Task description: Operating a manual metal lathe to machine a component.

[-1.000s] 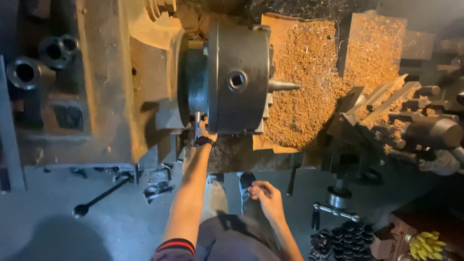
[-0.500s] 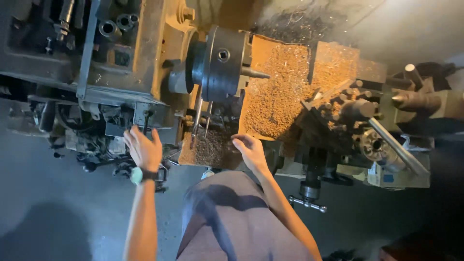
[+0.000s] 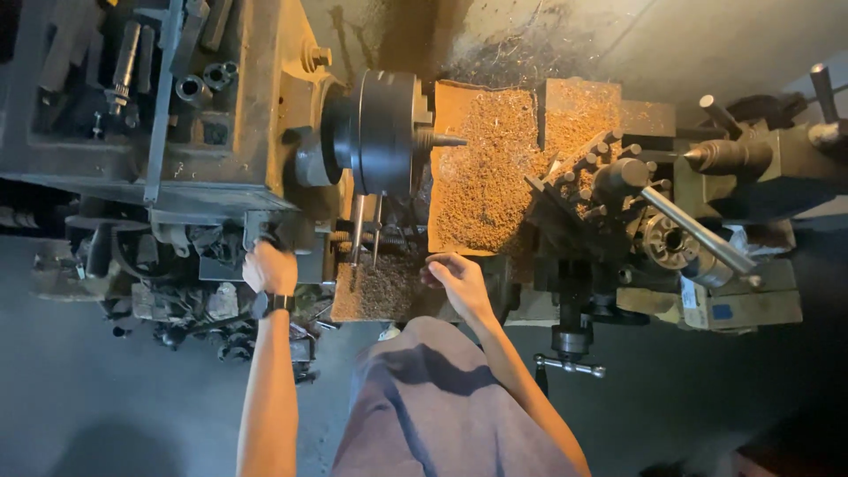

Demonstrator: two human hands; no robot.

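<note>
While the left hand (image 3: 269, 268) closes its fingers around a lathe control lever (image 3: 265, 237), the right hand (image 3: 458, 278) rests half-open, holding nothing, just beside the chip tray (image 3: 375, 291) under the chuck (image 3: 380, 132).

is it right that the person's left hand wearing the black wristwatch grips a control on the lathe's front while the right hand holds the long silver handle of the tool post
Not quite. In the head view, the right hand hovers open above the chip-filled tray, not on the long silver handle. The left hand wearing the black wristwatch does grip a control on the lathe's front.
</note>
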